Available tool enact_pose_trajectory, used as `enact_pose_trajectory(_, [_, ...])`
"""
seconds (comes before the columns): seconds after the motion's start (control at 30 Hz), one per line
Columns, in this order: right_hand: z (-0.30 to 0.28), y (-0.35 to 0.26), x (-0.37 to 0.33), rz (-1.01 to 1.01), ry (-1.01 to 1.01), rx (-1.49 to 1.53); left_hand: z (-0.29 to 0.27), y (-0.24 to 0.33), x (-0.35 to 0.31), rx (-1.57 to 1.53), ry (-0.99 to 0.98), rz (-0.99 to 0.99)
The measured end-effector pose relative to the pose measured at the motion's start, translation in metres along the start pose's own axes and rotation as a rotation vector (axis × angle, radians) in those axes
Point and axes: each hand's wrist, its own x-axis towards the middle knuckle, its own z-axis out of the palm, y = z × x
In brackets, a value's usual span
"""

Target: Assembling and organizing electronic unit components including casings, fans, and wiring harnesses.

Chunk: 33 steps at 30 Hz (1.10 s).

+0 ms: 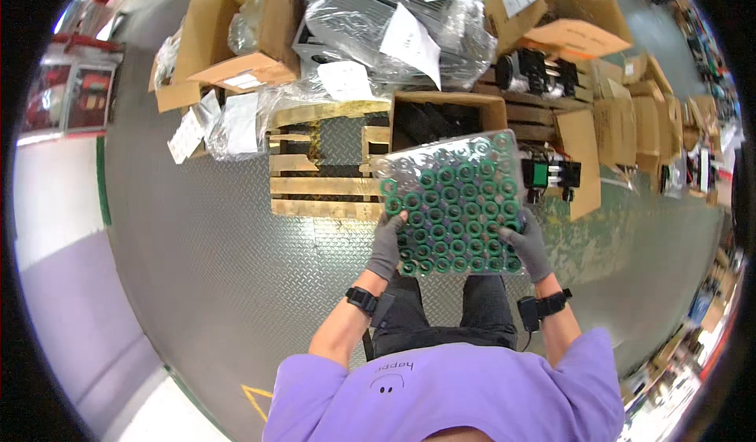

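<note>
A clear plastic tray filled with rows of green ring-shaped parts is held up in front of my body. My left hand, in a grey glove with a bare thumb tip, grips the tray's left edge. On the opposite edge, my right hand, also gloved in grey, has its thumb laid over the top. Some pockets along the tray's far edge hold no green ring. Just beyond the tray stands an open cardboard box with dark contents, partly covered by the tray.
A wooden pallet lies on the metal floor ahead. Behind it are plastic-wrapped grey parts with paper sheets. Open cartons stand at the left and right. Black machine units sit on the right pallet.
</note>
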Motion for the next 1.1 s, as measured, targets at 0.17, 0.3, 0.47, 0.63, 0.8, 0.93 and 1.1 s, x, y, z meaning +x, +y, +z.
enact_pose_trajectory(0.17, [0.036, -0.005, -0.012, 0.011, -0.024, 0.066, -0.022, 0.036, -0.02, 0.164, 0.03, 0.099])
enact_pose_trajectory(0.3, [0.069, 0.007, -0.013, -0.046, -0.002, -0.002, -0.051, 0.061, -0.044, 0.224, 0.016, 0.157])
enact_pose_trajectory(0.47, [0.143, 0.012, -0.017, -0.029, -0.122, -0.128, -0.089, 0.104, -0.085, 0.213, 0.05, 0.199])
enact_pose_trajectory(0.63, [0.224, 0.019, -0.025, 0.03, -0.18, -0.056, -0.161, 0.142, -0.101, 0.183, 0.119, 0.164])
enact_pose_trajectory(0.8, [0.299, 0.068, 0.0, 0.035, -0.178, -0.051, -0.225, 0.169, -0.065, 0.243, 0.074, 0.193])
enact_pose_trajectory(0.93, [0.359, 0.124, 0.022, 0.03, -0.1, -0.063, -0.303, 0.187, -0.013, 0.264, 0.114, 0.168])
enact_pose_trajectory(1.1, [0.406, 0.164, 0.062, 0.03, -0.141, 0.189, -0.372, 0.185, 0.066, 0.429, 0.108, 0.161])
